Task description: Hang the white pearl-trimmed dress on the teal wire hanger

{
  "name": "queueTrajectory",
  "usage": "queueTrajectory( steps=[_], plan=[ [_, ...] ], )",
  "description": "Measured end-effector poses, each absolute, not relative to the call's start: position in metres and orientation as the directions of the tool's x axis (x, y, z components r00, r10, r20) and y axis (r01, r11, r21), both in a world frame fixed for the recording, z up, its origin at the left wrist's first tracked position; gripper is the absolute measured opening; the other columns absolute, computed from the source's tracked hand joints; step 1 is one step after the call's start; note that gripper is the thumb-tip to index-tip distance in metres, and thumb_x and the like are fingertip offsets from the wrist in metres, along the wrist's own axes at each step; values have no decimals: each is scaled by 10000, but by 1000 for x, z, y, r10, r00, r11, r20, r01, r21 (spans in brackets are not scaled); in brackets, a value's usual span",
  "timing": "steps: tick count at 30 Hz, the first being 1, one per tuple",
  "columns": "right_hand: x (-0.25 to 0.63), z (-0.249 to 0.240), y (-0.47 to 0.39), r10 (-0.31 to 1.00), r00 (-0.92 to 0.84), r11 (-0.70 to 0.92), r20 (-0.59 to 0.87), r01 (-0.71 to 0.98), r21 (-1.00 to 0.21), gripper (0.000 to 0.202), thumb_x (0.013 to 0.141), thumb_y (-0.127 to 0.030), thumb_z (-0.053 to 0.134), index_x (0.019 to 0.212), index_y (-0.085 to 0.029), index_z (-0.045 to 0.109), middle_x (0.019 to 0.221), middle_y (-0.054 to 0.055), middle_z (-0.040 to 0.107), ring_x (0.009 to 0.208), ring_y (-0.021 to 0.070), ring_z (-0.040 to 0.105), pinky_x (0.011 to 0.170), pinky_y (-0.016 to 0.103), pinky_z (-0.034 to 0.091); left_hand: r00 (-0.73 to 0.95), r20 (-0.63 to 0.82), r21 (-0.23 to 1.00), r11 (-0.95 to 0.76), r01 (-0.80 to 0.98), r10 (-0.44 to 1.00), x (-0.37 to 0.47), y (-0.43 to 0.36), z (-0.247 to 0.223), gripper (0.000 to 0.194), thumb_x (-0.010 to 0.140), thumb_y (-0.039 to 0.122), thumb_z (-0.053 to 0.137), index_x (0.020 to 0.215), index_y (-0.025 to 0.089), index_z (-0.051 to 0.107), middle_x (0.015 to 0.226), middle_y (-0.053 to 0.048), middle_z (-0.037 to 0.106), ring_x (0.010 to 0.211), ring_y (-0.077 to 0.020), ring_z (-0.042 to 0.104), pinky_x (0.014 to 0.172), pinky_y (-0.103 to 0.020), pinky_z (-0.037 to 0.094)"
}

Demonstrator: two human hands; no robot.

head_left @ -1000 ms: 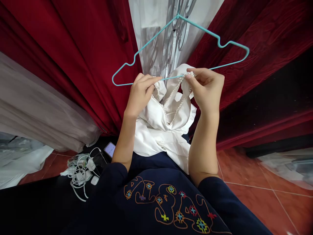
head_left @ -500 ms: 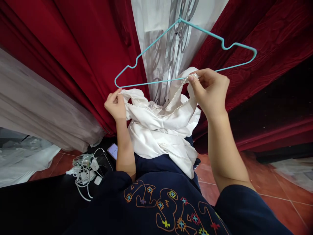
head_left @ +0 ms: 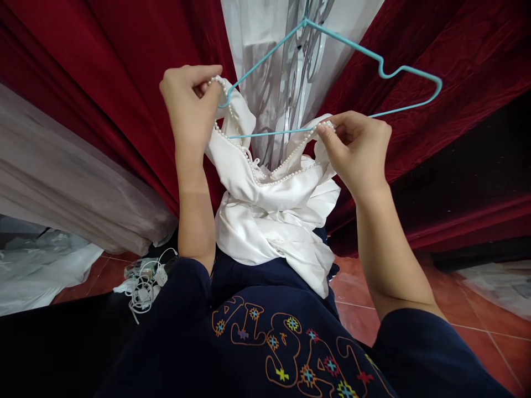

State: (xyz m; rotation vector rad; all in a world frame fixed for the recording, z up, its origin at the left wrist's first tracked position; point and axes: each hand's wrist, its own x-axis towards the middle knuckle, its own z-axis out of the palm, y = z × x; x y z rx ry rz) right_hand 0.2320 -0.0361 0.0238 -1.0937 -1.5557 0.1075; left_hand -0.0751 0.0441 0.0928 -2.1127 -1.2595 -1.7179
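A white dress-like garment point(head_left: 274, 226) with pearl beading along its neckline lies bunched over my lap, its upper part lifted. My left hand point(head_left: 191, 105) pinches one beaded shoulder strap, raised at the left end of a light-blue hanger point(head_left: 265, 58). That strap passes over the hanger's left end and hides its tip. My right hand point(head_left: 359, 149) pinches the other beaded strap beside the hanger's bottom bar. The hanger's right end sticks out bare beyond my right hand. Its hook runs out of the top of the view.
Red curtains point(head_left: 124, 83) hang on both sides, with a pale metal scrollwork stand point(head_left: 296, 88) between them. Tangled white cables point(head_left: 143, 287) lie on a black surface at the lower left. Sheer white fabric point(head_left: 45, 265) rests at the left. The floor has red tiles point(head_left: 468, 326).
My left hand has risen with its strap, from below the hanger's left corner up over that end. My right hand has barely moved. My left arm now covers the phone.
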Motion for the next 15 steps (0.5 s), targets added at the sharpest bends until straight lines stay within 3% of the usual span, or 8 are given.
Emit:
queueTrajectory(
  steps=[4,10,13,15],
  plan=[
    [233,23,-35,689,113,527,715,600,-602,109,940,-360,744,908,-259,768,732,6,695,652,159,603,653,329,440,-44,791,464,-552,692,610,-78,20,96,397,798,-116,783,1012,206,872,846,86,807,766,-131,702,715,-312,589],
    [232,22,-31,703,107,514,703,606,-607,223,963,-483,738,914,-267,767,753,19,696,664,168,604,674,342,484,-156,834,497,-598,628,530,-103,-39,97,142,901,68,797,914,191,866,760,9,773,597,-134,627,597,-334,559],
    [232,20,-29,700,116,522,705,591,-615,230,954,-487,746,906,-263,768,744,14,698,670,166,613,660,332,474,-54,874,408,-670,621,483,-92,-17,101,137,899,48,796,897,174,853,683,29,706,575,-123,629,505,-301,472],
    [232,19,-28,692,115,538,713,575,-616,227,955,-477,737,897,-259,765,731,10,696,667,163,616,648,326,457,102,901,272,-730,627,423,-84,21,101,71,933,117,844,933,187,832,662,64,651,573,-85,593,477,-271,444]
  ],
)
